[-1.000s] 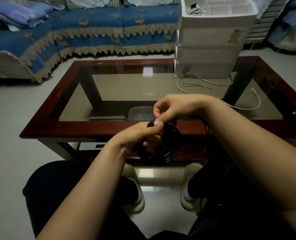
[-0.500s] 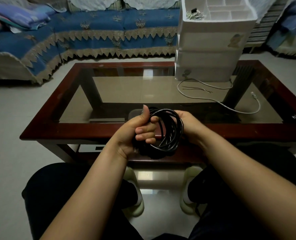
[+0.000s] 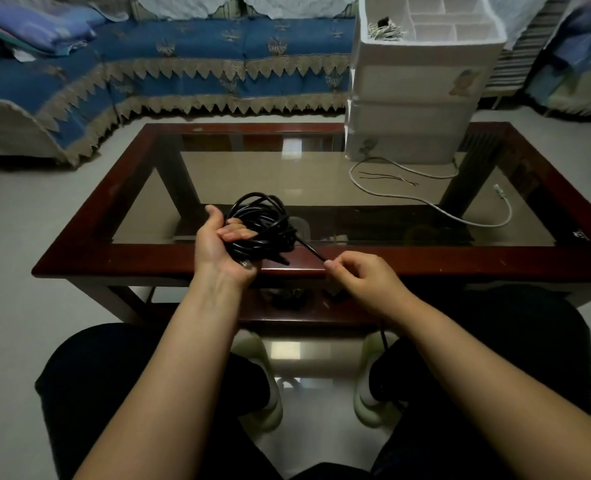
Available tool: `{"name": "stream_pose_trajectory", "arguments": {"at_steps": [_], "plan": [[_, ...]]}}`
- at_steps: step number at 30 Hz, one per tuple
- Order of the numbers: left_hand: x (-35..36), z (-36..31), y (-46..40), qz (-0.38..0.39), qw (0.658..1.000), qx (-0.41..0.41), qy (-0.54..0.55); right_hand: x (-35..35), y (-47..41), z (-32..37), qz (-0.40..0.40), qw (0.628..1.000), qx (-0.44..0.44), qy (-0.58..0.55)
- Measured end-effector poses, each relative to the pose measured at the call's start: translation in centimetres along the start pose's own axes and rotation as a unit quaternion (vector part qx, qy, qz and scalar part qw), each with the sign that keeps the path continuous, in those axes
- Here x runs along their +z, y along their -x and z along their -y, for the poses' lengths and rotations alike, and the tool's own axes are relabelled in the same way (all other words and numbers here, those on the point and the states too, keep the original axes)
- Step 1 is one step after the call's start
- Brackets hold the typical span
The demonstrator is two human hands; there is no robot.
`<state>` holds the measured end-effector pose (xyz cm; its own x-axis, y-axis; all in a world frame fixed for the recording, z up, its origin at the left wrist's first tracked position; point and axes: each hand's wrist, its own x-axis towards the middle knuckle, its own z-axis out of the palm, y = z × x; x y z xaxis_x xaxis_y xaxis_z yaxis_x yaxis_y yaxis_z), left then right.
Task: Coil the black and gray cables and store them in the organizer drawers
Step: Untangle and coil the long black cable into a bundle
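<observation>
My left hand (image 3: 221, 242) grips a coiled black cable (image 3: 263, 225) over the near edge of the table, its fingers curled through the loops. My right hand (image 3: 360, 278) sits to the right of the coil and pinches a straight length of the same black cable, stretched taut between hand and coil. More black cable hangs below my right wrist. A gray cable (image 3: 425, 202) lies loose on the glass at the far right. Behind it stands a white organizer (image 3: 415, 95) with three shut drawers and an open top tray.
The table is a glass top in a dark red wooden frame (image 3: 460, 258). A small bundle of wires (image 3: 386, 29) lies in the organizer's top tray, and two thin dark wires (image 3: 387, 177) lie on the glass. A blue sofa (image 3: 183, 60) runs behind. My knees are below the table edge.
My right hand left the coil and moved right and down, drawing a length of black cable out taut. My left hand lifted the coil slightly higher over the table edge.
</observation>
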<state>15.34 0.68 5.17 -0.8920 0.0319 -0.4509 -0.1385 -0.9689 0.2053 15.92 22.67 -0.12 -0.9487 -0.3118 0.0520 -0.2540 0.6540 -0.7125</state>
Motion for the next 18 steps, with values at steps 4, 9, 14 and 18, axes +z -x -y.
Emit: {"name": "stream_pose_trajectory", "arguments": {"at_steps": [4,9,14,18], "plan": [[0.1,-1.5,-0.2,-0.064,0.993,0.098,0.032,-2.2,0.7,-0.1,0.018,0.995,0.060,-0.072],[0.5,-0.2,0.0,-0.097,0.977,0.159,-0.106,-1.5,1.8,3.0,0.058,0.974,-0.046,0.212],[0.5,1.5,0.3,-0.109,0.910,0.231,-0.326,-2.3,1.8,6.3,0.032,0.933,-0.181,0.309],[1.4,3.0,2.0,-0.034,0.829,0.154,-0.537,-3.4,1.2,9.0,0.020,0.911,-0.273,0.310]]}}
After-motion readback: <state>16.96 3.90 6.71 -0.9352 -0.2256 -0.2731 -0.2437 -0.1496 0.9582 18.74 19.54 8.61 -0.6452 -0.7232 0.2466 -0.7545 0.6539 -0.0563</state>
